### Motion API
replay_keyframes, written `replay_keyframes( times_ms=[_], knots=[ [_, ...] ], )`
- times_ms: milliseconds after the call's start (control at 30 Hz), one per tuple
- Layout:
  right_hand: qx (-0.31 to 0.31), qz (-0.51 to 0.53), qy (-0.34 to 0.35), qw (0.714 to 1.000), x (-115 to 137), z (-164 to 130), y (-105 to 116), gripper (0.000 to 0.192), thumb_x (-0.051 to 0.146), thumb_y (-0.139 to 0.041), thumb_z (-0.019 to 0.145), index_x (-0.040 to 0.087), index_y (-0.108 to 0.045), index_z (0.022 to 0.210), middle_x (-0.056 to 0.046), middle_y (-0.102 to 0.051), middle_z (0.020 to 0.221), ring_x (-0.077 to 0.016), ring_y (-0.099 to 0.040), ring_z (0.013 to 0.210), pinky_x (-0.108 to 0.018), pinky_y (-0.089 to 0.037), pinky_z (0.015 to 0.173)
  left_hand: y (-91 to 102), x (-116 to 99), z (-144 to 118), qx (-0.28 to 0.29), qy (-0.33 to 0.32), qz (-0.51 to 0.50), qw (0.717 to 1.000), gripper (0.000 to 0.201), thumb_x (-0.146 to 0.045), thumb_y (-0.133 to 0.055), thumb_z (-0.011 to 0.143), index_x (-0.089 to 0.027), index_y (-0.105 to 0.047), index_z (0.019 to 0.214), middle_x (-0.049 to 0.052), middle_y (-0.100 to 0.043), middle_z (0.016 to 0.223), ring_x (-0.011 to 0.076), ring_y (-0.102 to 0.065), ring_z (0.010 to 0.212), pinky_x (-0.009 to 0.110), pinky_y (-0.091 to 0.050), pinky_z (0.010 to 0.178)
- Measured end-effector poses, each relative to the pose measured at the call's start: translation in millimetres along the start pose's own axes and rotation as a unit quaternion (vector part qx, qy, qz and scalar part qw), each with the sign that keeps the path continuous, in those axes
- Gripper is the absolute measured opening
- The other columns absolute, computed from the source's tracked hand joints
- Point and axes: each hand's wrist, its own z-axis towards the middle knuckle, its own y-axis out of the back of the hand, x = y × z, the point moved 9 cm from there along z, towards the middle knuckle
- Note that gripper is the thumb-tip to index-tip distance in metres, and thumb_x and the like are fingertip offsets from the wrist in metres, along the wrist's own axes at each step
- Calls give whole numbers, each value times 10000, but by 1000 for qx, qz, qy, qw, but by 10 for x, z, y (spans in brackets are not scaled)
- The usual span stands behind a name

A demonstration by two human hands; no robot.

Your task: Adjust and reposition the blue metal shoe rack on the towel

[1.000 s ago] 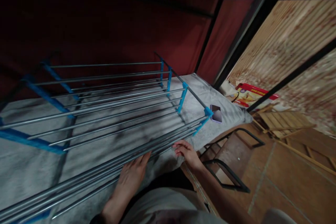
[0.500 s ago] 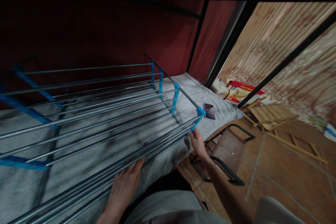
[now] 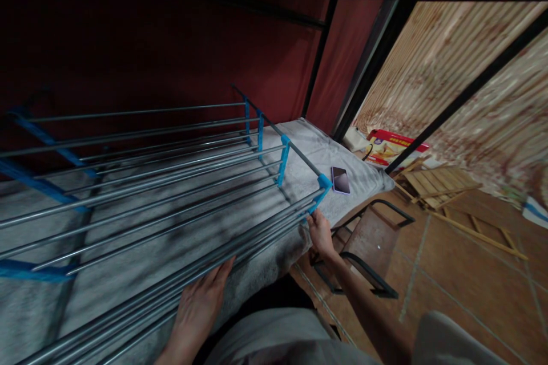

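Head view: the metal rack [image 3: 162, 182], a frame of grey steel rods joined by blue plastic connectors, lies on its side across the grey bed cover [image 3: 355, 174], and its near rods run along the bed edge in front of the person.

The right hand [image 3: 320, 232] is at the rack's right end, just under the blue corner connector [image 3: 322, 187]. Its fingers are curled at the ends of the lowest rods and touch them; whether they close fully round a rod cannot be told from this angle. The left hand [image 3: 199, 311] lies flat and open, palm down, on the near rods with its fingers extended, pressing rather than gripping.

Change over the last second: the right hand has travelled from mid-span on the near rods to the right corner, where it has settled close to its position of half a second ago. The left hand has kept the same flat contact throughout. By judgement, the work has shifted from the rods' span to the end joint, with the left hand steadying the frame.

A purple-edged phone [image 3: 340, 179] lies on the cover just beyond the corner connector. A black metal frame [image 3: 363, 279] stands on the tiled floor [image 3: 462, 296] below the bed edge. Wooden slats [image 3: 440, 185] and a red box [image 3: 396, 148] lie farther right.
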Motion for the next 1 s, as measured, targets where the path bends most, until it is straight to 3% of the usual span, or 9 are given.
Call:
replay_keyframes(
  times_ms=[467,733,1000],
  knots=[
    [-3,-6,-6,1000,46,-23,-7,187,371,-448,881,232,-569,912,-36,-660,785,-219,-605,779,-322,-458,751,71,-42,71,38,-4,-28,999,594,7,-353,888,-200,-556,1406,82,-607,1398,224,-672,1156,362,-559,979],
    [-4,-12,-4,1000,43,-31,-5,224,365,-445,883,222,-600,958,-60,-685,851,-237,-628,828,-338,-472,782,66,-15,115,79,32,-57,995,589,0,-351,893,-233,-583,1382,86,-643,1351,217,-704,1091,353,-574,948],
    [-2,-14,0,1000,60,-36,2,225,383,-439,887,215,-580,937,-54,-677,824,-225,-619,778,-328,-467,751,82,-2,102,52,15,-50,997,570,-28,-341,907,-229,-588,1380,75,-645,1346,222,-712,1068,350,-583,935]
  ],
)
